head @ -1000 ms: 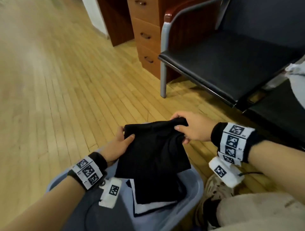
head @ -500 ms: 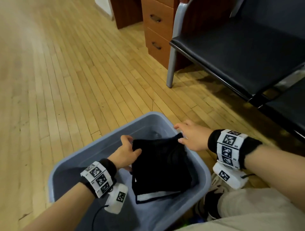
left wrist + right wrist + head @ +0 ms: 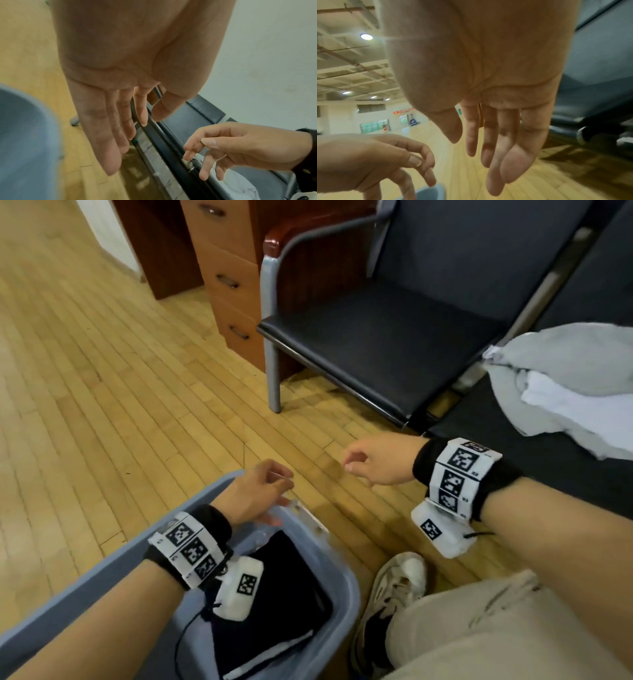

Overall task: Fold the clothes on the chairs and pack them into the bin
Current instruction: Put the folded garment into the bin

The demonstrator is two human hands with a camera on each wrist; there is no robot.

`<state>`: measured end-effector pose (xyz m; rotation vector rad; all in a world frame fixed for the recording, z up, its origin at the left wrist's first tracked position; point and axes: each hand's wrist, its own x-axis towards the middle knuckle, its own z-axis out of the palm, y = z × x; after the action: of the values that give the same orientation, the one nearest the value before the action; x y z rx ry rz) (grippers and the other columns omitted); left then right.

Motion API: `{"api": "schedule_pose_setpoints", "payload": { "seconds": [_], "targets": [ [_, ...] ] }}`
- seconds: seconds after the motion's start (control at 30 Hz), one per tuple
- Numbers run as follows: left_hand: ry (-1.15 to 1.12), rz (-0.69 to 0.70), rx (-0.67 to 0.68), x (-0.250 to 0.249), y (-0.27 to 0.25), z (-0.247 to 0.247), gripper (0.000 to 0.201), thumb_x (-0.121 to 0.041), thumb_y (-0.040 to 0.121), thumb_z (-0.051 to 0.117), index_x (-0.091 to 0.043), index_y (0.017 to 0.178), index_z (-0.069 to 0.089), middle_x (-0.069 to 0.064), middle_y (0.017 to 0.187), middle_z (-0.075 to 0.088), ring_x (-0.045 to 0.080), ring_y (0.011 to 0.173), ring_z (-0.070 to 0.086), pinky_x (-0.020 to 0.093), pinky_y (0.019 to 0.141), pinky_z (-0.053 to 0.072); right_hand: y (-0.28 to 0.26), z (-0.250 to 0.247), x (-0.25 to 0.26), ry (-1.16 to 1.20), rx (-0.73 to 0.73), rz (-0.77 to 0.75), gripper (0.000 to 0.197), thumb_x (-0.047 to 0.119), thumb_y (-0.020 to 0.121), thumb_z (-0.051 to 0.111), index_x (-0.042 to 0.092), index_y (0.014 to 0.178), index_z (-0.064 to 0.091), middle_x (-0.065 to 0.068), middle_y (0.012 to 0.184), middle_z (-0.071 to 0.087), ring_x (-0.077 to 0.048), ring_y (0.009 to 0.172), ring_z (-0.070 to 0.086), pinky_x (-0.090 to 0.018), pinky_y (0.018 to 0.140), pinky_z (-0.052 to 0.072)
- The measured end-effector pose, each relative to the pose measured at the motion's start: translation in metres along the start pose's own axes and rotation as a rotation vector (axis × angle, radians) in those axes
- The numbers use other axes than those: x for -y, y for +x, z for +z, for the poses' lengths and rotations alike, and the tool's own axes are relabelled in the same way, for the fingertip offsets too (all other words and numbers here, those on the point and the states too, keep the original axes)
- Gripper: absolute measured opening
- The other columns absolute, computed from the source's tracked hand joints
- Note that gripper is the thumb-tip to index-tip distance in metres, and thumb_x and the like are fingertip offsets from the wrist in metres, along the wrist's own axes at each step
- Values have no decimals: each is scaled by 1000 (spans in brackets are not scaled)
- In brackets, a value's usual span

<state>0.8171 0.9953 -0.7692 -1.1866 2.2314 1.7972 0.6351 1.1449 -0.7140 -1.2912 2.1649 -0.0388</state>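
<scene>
A folded black garment [image 3: 287, 587] lies in the blue-grey bin [image 3: 346, 601] at the bottom of the head view, on top of other folded pieces with a white edge. My left hand [image 3: 260, 491] hovers over the bin's far rim, fingers relaxed and empty. My right hand [image 3: 373, 460] is raised over the floor to the right of the bin, fingers loose, holding nothing. Both wrist views show bare palms, the left hand [image 3: 120, 115] and the right hand [image 3: 488, 135]. A pile of grey and white clothes [image 3: 568, 381] lies on the right-hand chair [image 3: 513, 460].
A black padded chair [image 3: 383, 344] with a metal frame stands ahead, nothing on its seat. A wooden drawer unit [image 3: 226, 275] stands behind its left side. My shoe [image 3: 394, 590] and trouser leg [image 3: 496, 631] are right of the bin. Wooden floor [image 3: 102, 388] stretches to the left.
Both hands let go of the black garment, which now rests in the bin. The hands rose out of the bin and moved toward the chairs; the view swung right onto the clothes pile.
</scene>
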Motion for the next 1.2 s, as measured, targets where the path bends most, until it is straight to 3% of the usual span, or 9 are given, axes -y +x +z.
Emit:
{"api": "schedule_pose_setpoints", "payload": {
  "seconds": [0.1,0.27,0.43,0.6,0.73,0.87,0.97,1.1,1.2],
  "targets": [
    [9,64,69,-51,13,29,14,-18,103,59,-12,116,61,9,122,69,19,90,71,41,65,65,-34,-37,-40,78,-131,69,25,35,107,47,23,118,65,6,92,74,-11,81,74,-30,77,59],
    [88,216,173,-147,28,94,20,-19,106,56,-8,122,60,6,114,73,16,84,71,35,62,63,-124,-86,-141,380,-384,217,24,31,108,47,18,119,64,2,108,73,-13,86,76,-32,78,61],
    [167,334,321,-244,37,177,18,-22,107,55,-13,118,64,7,112,77,18,86,74,33,61,64,-226,-79,-245,667,-683,438,23,32,106,52,17,116,67,2,109,74,-16,92,75,-25,75,58],
    [229,386,494,-337,34,272,20,-29,102,62,-18,118,69,0,114,78,17,93,78,29,62,60,-277,-55,-317,712,-732,635,23,25,106,49,15,117,66,-2,115,70,-16,95,72,-27,75,59],
    [211,391,573,-388,32,359,26,-25,99,69,-11,121,70,1,123,71,20,96,78,31,64,62,-309,-38,-347,619,-694,705,31,27,103,48,8,118,68,-10,110,72,-26,98,72,-45,90,60],
    [223,423,575,-397,49,451,31,-22,97,71,-12,125,66,2,131,61,22,110,67,35,67,63,-345,-19,-375,597,-741,781,33,29,105,49,5,115,69,-11,112,71,-27,101,69,-46,96,55],
    [273,409,529,-375,74,505,34,-20,95,72,-10,126,65,6,139,55,21,113,58,43,82,62,-363,-8,-394,610,-769,843,34,27,104,49,1,114,69,-17,111,72,-30,100,70,-46,95,55],
    [876,621,222,-335,118,541,54,-45,88,65,-25,137,61,5,170,-5,36,148,27,45,121,32,-369,5,-415,617,-779,898,25,27,102,52,13,112,71,-7,108,72,-24,101,69,-39,94,57],
    [976,670,129,-329,130,538,47,-36,98,59,-30,144,53,2,169,-13,39,148,22,42,122,27,-362,9,-421,635,-763,880,24,27,102,53,13,109,71,-6,108,71,-24,99,70,-42,94,57]
  ]
}}
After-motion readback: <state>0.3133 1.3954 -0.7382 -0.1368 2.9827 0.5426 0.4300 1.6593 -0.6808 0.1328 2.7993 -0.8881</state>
